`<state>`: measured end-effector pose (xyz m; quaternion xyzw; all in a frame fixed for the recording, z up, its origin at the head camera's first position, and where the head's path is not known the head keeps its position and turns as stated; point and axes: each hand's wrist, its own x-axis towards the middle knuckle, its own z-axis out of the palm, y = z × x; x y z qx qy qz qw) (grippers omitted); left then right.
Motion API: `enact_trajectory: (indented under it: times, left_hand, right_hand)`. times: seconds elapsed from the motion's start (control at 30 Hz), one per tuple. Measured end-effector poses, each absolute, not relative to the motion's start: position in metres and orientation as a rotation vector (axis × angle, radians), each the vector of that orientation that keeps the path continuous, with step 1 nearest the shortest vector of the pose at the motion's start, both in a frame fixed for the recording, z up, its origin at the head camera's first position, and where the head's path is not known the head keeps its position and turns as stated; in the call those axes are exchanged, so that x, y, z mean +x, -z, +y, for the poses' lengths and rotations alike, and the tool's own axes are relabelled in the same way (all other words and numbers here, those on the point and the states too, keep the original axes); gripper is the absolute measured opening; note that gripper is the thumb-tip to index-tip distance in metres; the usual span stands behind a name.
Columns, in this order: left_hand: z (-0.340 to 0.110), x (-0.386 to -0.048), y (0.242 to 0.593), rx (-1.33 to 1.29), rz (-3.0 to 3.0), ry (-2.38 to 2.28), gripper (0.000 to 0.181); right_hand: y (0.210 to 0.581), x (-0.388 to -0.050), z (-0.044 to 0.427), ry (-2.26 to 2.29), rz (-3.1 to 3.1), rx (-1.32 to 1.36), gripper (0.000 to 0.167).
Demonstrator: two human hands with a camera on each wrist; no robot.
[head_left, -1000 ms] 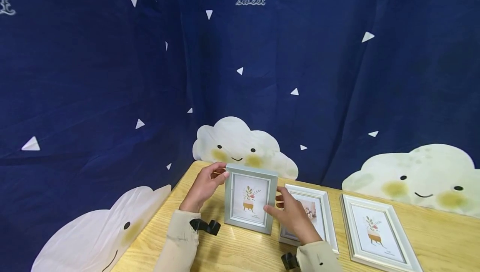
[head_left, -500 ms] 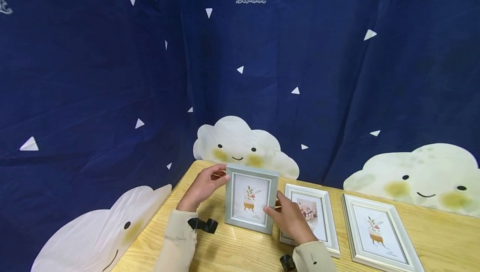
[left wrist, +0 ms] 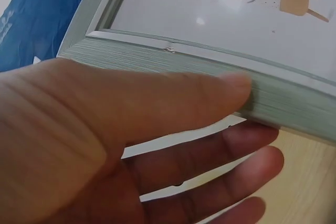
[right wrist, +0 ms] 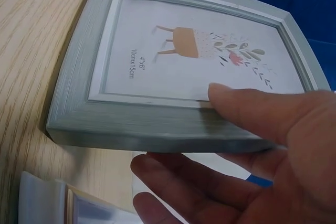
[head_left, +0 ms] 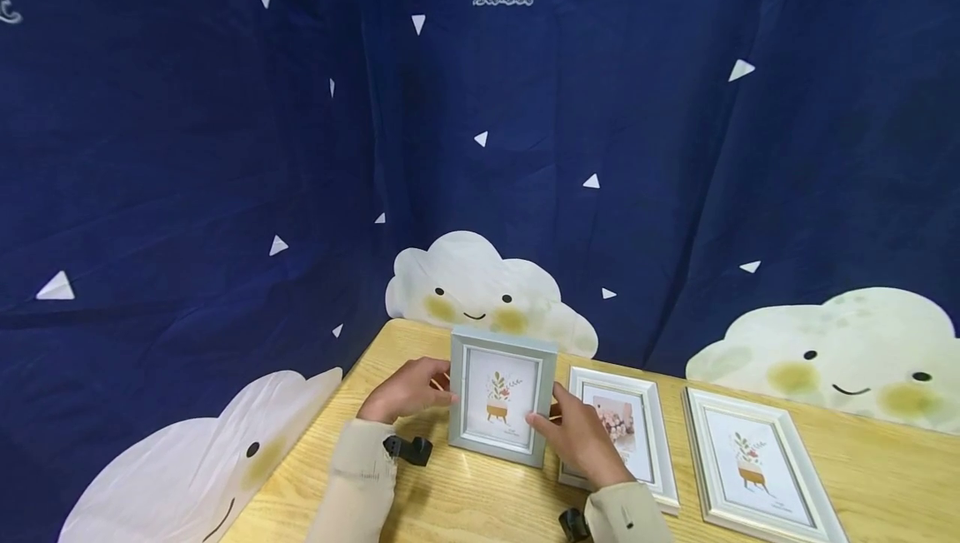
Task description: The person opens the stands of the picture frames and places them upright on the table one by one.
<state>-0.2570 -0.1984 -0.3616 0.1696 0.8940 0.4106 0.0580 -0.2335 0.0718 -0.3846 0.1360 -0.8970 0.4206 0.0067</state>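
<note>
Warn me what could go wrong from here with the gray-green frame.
The gray-green frame could tip: it stands upright on the table with no prop showing, so it may fall if the left hand and right hand let go. It might strike the nearest white frame, which lies flat beside it. The right hand's thumb reaches the inner border, so it may smudge the glossy front.

Blue backdrop (head_left: 525, 110) bears the words "smile" and, beneath, "sweet"; white insert (right wrist: 184, 72) of the grey-green picture frame (right wrist: 79, 98) is printed 4"x6" and 10cmx15cm
</note>
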Motion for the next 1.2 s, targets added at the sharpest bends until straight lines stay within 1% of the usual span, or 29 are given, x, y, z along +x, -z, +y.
enact_trajectory:
  times: [0.67,1.0,1.2]
  left_hand:
    - [-0.197,-0.253,0.354,0.612,2.789,-1.152,0.016]
    - [-0.198,-0.248,0.346,0.614,2.791,-1.180,0.011]
    - [-0.198,-0.243,0.339,0.652,2.826,-1.193,0.010]
  right_hand:
    - [0.384,-0.233,0.071,-1.306,-2.721,0.456,0.036]
    - [0.381,-0.237,0.070,-1.367,-2.635,0.360,0.034]
    - [0.380,-0.237,0.071,-1.376,-2.578,0.362,0.032]
